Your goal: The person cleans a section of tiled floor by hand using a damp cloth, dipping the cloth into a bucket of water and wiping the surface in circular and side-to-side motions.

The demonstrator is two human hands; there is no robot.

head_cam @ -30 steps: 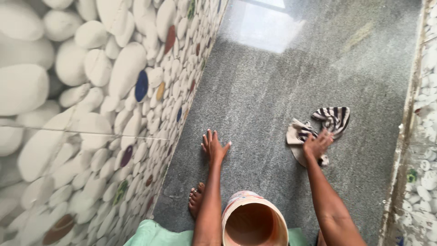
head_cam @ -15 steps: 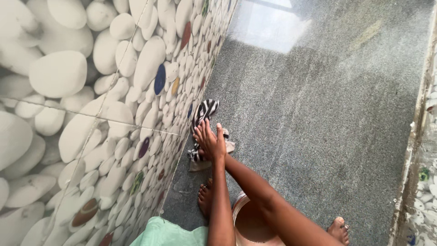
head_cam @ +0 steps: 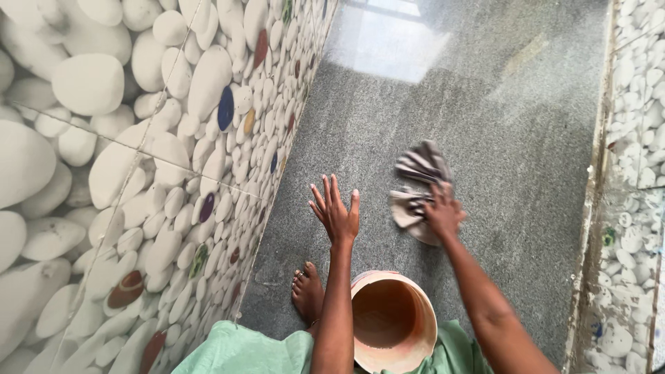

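**Floor cloth under the right hand, bucket at the knees**

Item one: a striped cloth (head_cam: 418,185), dark and pale bands, crumpled on the grey speckled floor (head_cam: 499,138). It lies beyond the orange bucket (head_cam: 392,321) and a little to its right. The right hand (head_cam: 442,212) presses on the cloth's near edge, fingers curled down into the fabric and gripping it (motion blur softens the detail); most of the cloth spreads past the fingertips, away from the bucket.

Item two: the left hand (head_cam: 335,213), beyond the bucket and to its left, fingers spread wide and holding nothing, palm towards the floor. Whether it touches the floor I cannot tell.

Item three: the bucket itself, upright, open mouth upward, between the two forearms, nearer the person than both hands.

Item four: a bare foot (head_cam: 306,292) just left of the bucket; pale green garment (head_cam: 239,352) beside and below it.

Item five: a pebble-patterned tiled wall (head_cam: 138,173) further left; a similar one (head_cam: 634,138) to the right.
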